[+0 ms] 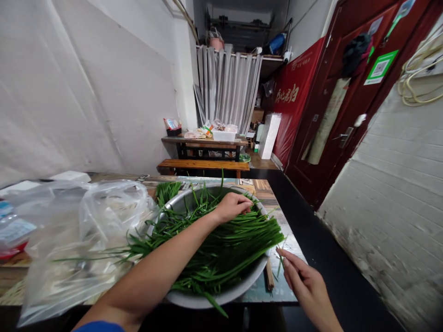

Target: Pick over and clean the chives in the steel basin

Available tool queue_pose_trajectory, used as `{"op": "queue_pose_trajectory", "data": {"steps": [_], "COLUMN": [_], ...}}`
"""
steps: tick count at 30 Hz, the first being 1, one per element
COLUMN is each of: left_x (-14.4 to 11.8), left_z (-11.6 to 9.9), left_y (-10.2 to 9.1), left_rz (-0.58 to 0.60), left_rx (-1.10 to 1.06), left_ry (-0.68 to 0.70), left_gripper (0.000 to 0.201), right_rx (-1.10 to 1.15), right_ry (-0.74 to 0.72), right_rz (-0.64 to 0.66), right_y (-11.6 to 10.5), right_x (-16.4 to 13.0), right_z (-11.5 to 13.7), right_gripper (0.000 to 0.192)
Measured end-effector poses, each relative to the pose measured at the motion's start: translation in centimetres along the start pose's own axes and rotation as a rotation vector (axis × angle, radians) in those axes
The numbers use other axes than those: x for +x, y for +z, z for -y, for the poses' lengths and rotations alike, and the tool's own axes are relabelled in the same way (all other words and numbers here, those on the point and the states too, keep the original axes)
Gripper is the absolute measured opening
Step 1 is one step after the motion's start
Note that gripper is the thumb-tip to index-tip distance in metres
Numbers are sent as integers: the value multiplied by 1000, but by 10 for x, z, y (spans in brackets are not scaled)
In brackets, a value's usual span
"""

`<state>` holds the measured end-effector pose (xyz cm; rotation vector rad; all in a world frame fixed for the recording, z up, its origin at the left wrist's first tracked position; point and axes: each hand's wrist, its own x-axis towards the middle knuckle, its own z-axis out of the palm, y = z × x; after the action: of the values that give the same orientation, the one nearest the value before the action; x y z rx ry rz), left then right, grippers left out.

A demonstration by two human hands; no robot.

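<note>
A clear plastic bag (79, 230) fills the lower left of the frame beside a metal bowl (221, 297) heaped with green chives (221, 240) (bottom centre). The left hand (232, 206) curls loosely onto them; the right hand (304, 281), lower right, seemingly pinches one stem (281, 263).

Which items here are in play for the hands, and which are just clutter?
In play: left hand on the chives; metal basin; right hand pinching a chive leaf.
Clutter: plastic bags; far table; bench.
</note>
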<state>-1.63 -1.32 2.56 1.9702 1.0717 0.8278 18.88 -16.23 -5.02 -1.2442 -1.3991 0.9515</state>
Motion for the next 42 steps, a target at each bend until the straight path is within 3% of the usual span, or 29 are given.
{"op": "queue_pose_trajectory", "data": {"steps": [3, 6, 19, 37, 42], "left_x": [-5, -8, -9, -9, -11], "left_z": [-11, -15, -13, -9, -7], "left_y": [10, 17, 22, 23, 23], "left_rz": [63, 41, 58, 54, 182], "left_rx": [-99, -188, -354, -251, -94], "left_ry": [-58, -97, -167, -179, -112], "left_gripper": [29, 29, 31, 32, 32], "right_rx": [6, 8, 48, 22, 32], "right_ry": [-5, 3, 9, 2, 5], "right_rz": [26, 40, 56, 30, 57], "right_y": [-2, -3, -2, 0, 2], "right_x": [8, 12, 13, 11, 12], "right_z": [3, 3, -2, -1, -5], "right_gripper": [46, 47, 50, 50, 50]}}
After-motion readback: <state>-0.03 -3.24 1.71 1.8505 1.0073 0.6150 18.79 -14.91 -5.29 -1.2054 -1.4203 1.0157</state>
